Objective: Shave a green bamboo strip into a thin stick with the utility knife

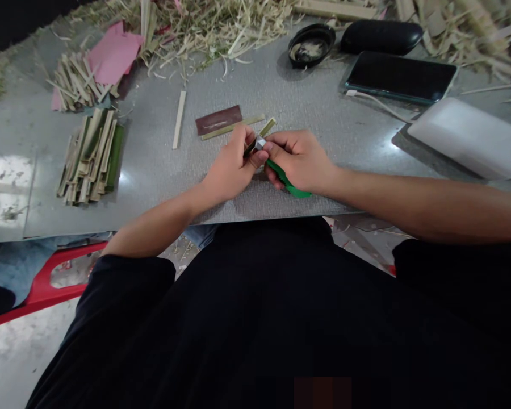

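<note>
Both of my hands meet over the grey table near its front edge. My right hand point(296, 156) is closed around a green-handled cutting tool point(290, 180) with a metal head. Pinched in my left hand point(232, 165) is a narrow bamboo strip point(267, 126), whose end sticks out beyond the metal head. My left thumb lies against that head; the fingers hide the blade and most of the strip. Just behind my left hand lie a flat brown piece like sandpaper point(218, 120) and another bamboo strip point(221, 130). Farther left, a single pale strip point(179, 120) rests flat.
At left lie a pile of bamboo strips point(89, 156) and a bundle with pink paper point(114, 54). Shavings point(221, 28) cover the back. At right are a small black bowl point(311, 44), a black case point(381, 37), a cabled phone point(402, 76) and a white device point(468, 136).
</note>
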`<act>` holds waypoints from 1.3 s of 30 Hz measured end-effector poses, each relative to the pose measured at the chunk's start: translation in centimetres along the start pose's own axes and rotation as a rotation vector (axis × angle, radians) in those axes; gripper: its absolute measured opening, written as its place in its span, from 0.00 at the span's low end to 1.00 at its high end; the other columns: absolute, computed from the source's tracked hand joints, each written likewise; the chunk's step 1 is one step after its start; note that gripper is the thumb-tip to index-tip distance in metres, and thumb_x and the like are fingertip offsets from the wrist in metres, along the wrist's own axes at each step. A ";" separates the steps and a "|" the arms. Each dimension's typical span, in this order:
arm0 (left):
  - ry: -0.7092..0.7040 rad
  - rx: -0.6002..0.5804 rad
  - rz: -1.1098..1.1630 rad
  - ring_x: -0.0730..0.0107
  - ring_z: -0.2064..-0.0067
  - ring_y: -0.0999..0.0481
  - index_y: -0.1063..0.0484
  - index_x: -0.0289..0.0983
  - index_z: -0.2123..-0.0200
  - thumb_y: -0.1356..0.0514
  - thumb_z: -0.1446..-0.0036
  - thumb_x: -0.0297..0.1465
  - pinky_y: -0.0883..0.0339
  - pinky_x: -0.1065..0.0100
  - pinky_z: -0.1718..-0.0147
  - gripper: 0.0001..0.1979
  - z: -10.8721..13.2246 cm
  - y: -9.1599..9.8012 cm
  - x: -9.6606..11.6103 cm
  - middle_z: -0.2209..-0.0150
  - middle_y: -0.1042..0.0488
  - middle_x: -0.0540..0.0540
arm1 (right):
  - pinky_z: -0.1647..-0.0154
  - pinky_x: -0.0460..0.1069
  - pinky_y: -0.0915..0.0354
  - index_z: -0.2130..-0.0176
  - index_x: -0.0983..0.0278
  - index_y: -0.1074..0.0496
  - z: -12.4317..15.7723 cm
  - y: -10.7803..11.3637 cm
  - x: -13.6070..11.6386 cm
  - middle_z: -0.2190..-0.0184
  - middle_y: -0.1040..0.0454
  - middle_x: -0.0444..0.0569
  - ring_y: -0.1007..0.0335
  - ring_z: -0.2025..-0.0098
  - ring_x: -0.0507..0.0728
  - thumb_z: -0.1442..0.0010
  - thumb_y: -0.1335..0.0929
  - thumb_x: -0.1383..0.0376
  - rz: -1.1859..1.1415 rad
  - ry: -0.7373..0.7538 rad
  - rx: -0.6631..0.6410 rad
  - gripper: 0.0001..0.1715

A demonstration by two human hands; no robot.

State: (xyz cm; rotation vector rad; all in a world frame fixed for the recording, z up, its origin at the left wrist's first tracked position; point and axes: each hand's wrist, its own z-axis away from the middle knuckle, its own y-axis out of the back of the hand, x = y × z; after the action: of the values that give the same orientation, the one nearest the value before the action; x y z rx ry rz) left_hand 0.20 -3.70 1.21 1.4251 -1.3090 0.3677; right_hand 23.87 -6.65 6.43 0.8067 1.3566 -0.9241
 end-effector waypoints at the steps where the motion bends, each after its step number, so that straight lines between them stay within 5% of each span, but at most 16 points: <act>1: 0.010 0.004 0.010 0.61 0.64 0.29 0.35 0.48 0.50 0.29 0.17 0.66 0.37 0.55 0.63 0.31 0.0 0.0 -0.1 0.62 0.32 0.51 | 0.79 0.47 0.33 0.65 0.59 0.29 0.0 0.1 0.0 0.76 0.23 0.42 0.28 0.80 0.51 0.04 0.26 0.61 -0.001 0.012 0.014 0.32; 7: 0.069 -0.015 0.079 0.67 0.61 0.24 0.33 0.46 0.46 0.26 0.16 0.61 0.32 0.61 0.60 0.29 0.0 -0.2 -1.0 0.56 0.29 0.50 | 0.78 0.47 0.32 0.61 0.58 0.26 -0.5 0.9 -0.3 0.76 0.25 0.40 0.29 0.79 0.52 0.05 0.25 0.60 -0.053 0.056 0.069 0.27; 19: 0.144 -0.231 0.345 0.68 0.68 0.37 0.36 0.48 0.50 0.21 0.28 0.70 0.42 0.62 0.69 0.39 -1.0 0.3 -0.5 0.68 0.36 0.56 | 0.82 0.47 0.31 0.67 0.59 0.26 -1.3 0.9 0.4 0.80 0.24 0.43 0.29 0.83 0.53 0.08 0.21 0.47 -0.059 -0.112 -0.246 0.36; 23: 0.143 -0.198 0.389 0.67 0.71 0.39 0.39 0.49 0.53 0.20 0.34 0.74 0.47 0.60 0.72 0.44 -1.2 0.0 -0.1 0.71 0.39 0.59 | 0.82 0.47 0.33 0.67 0.59 0.26 -1.2 0.8 0.1 0.80 0.25 0.42 0.30 0.83 0.52 0.09 0.20 0.45 -0.047 -0.095 -0.198 0.37; 34: 0.044 -0.078 0.346 0.74 0.72 0.40 0.37 0.47 0.54 0.22 0.30 0.73 0.49 0.63 0.73 0.42 -1.4 -0.2 -0.4 0.67 0.39 0.57 | 0.81 0.47 0.36 0.65 0.59 0.28 -0.7 0.9 -0.4 0.78 0.24 0.43 0.30 0.81 0.52 0.04 0.25 0.55 -0.006 -0.065 -0.035 0.33; 39: 0.161 -0.094 0.349 0.72 0.71 0.36 0.34 0.47 0.53 0.19 0.34 0.73 0.46 0.63 0.70 0.42 -1.1 -0.1 0.0 0.68 0.37 0.56 | 0.82 0.47 0.35 0.66 0.59 0.28 -0.8 1.1 -0.8 0.79 0.26 0.43 0.31 0.82 0.53 0.06 0.24 0.54 -0.019 -0.079 -0.098 0.34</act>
State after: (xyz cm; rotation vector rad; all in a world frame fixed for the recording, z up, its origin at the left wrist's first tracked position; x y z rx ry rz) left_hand 0.75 -2.78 1.53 1.0649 -1.4223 0.6307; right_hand 24.53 -5.35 7.16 0.6769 1.3319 -0.8884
